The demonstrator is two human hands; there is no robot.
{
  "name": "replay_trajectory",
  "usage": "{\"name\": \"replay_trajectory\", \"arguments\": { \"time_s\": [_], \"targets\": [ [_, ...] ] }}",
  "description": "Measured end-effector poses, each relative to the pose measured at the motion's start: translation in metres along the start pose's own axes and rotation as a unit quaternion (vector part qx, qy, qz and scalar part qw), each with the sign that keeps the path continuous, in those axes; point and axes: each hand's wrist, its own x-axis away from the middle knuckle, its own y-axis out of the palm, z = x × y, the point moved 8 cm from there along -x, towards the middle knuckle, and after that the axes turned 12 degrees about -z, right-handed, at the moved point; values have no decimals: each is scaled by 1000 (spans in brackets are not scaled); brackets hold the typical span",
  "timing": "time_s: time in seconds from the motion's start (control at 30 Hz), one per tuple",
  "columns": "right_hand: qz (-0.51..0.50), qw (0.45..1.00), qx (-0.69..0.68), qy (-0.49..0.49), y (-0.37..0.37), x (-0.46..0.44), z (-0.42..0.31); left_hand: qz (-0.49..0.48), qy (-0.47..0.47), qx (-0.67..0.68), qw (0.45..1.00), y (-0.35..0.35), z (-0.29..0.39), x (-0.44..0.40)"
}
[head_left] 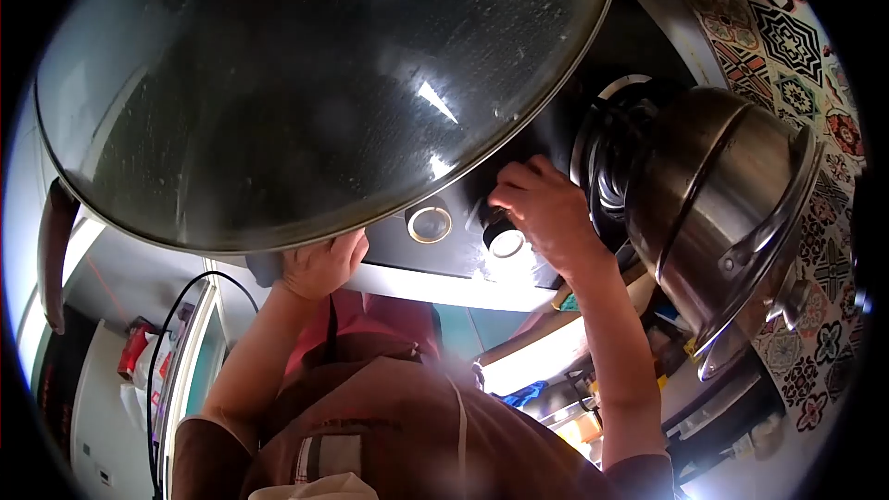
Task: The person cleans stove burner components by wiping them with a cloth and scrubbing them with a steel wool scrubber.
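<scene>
A large glass lid (306,102) with a metal rim fills the upper left, close to the camera. Beneath its lower rim, my left hand (324,264) rests at the stove's front edge with fingers curled. Part of that hand is hidden by the lid, so what it holds, if anything, does not show. A dark grey patch (265,268) lies beside its wrist. My right hand (546,208) has its fingers closed around a stove knob (505,241) on the dark front panel. Left of it is a second round knob (429,224) with a pale ring.
To the right, a shiny metal pot (708,176) with a lid sits tilted in view on a burner (607,157). Patterned tiles (787,42) line the wall behind it. A brown handle (56,255) hangs at the lid's left. Below the counter are shelves with several items (565,412).
</scene>
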Motion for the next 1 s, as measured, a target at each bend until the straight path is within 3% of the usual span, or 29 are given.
{"name": "replay_trajectory", "arguments": {
  "time_s": [0.2, 0.43, 0.6, 0.7, 1.0],
  "targets": [
    [90, 978, -133, 134, 9, 33, 22, 18, 7, 6, 1000, 3, -1, 4],
    [247, 878, -298, 283, 49, 75, 31, -43, 5, 39, 998, 1, -2, -9],
    [306, 763, -389, 416, 94, 98, 23, -62, 6, 61, 996, 3, -2, -14],
    [322, 738, -376, 459, 119, 101, 12, -57, 14, 59, 996, 0, 1, -17],
    [394, 485, -535, 569, 125, 85, -36, -25, 67, 15, 997, -6, 12, -22]
  ]
}}
